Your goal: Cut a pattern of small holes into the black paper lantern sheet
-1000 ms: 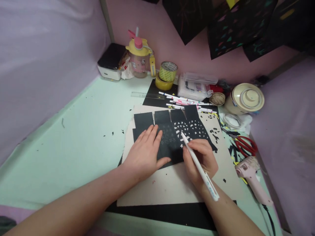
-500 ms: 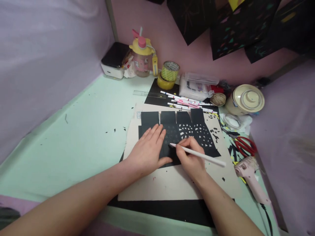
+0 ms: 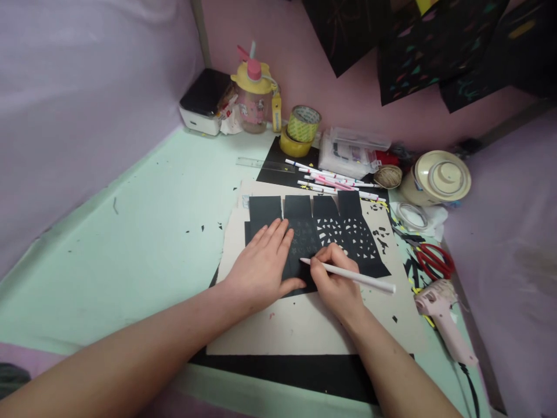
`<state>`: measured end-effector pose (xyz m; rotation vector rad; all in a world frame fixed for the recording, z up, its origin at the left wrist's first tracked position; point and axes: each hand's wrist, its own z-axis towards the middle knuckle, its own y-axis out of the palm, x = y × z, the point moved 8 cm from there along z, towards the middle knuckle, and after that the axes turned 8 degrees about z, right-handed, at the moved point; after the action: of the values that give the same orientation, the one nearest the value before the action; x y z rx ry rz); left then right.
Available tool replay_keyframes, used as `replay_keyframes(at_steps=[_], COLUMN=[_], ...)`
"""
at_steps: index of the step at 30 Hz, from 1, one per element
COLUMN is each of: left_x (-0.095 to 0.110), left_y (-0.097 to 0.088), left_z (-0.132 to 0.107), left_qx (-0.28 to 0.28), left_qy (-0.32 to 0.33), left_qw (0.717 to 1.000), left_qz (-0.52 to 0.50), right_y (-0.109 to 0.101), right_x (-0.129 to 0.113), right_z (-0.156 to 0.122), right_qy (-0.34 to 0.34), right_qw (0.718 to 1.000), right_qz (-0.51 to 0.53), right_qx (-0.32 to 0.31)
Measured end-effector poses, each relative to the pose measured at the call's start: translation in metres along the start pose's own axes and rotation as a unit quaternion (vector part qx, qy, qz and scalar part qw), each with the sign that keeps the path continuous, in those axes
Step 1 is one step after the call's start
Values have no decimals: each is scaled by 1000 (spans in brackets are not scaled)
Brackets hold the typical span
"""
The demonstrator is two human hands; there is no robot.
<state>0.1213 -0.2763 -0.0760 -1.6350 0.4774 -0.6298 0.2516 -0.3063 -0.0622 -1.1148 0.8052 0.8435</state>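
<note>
Under my left hand point(image 3: 261, 267), fingers stretched out flat, lies a piece of black paper point(image 3: 328, 206) with flaps along its top edge. Its two right panels have small cut-out shapes; faint drawn outlines show on the panel beside my fingertips. My right hand point(image 3: 337, 281) is closed round a white pen point(image 3: 365, 279). The pen's tip points at the black paper just below those outlines; whether it touches I cannot tell. Beneath the black paper is a pale board point(image 3: 278, 334), resting on a larger black sheet point(image 3: 300, 371).
Several white and pink pens point(image 3: 331, 181) lie beyond the paper, near a clear ruler point(image 3: 261, 165), tape rolls point(image 3: 303, 125) and a plastic box point(image 3: 348, 154). To the right are a lidded pot point(image 3: 439, 177), red-handled scissors point(image 3: 435, 261), a glue gun point(image 3: 446, 319) and paper scraps. A bottle point(image 3: 253, 98) stands behind.
The pen tip has shifted slightly down on the panel, with the right hand still gripping the pen. My left hand stays in place. The view has tilted a little.
</note>
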Motion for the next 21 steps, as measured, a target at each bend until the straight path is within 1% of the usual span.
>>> replay_keyframes(at_steps=[7, 13, 21], left_x=[-1, -1, -2], left_y=[0, 3, 4], left_z=[0, 0, 1], left_qx=[-9, -29, -11], left_qy=[4, 1, 4], left_qw=[1000, 999, 1000], left_qz=[-16, -20, -18], right_y=[1, 2, 4], right_x=[-2, -2, 2], right_z=[0, 0, 0], right_qy=[-6, 0, 10], right_qw=[1000, 1000, 999], right_qz=[0, -9, 13], right_qx=[-5, -8, -32])
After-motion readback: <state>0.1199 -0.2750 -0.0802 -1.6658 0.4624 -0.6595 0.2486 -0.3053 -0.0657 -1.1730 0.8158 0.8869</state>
